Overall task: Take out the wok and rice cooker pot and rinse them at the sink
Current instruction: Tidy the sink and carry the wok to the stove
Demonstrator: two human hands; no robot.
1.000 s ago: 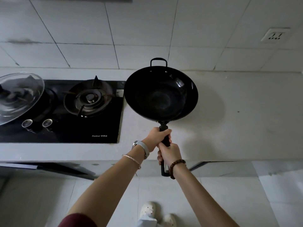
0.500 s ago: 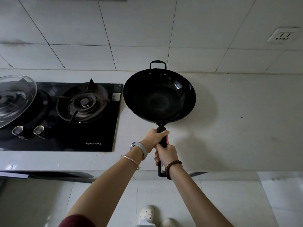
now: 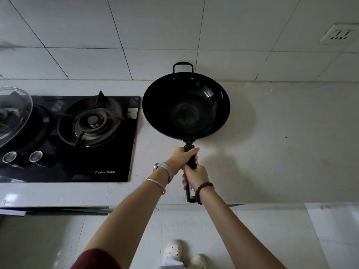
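Head view: left hand (image 3: 181, 159) and right hand (image 3: 195, 176) curl round the handle of the wok (image 3: 186, 105), held over the countertop (image 3: 272, 142) beside the stove (image 3: 97, 148); a level two-handed carry looks wisest.

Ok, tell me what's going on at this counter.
A person grips the long handle of a black wok with both hands, the left hand nearer the bowl and the right hand behind it. The wok is empty and held over the white counter, just right of the gas stove. No sink or rice cooker pot is in view, so rinsing has not started.
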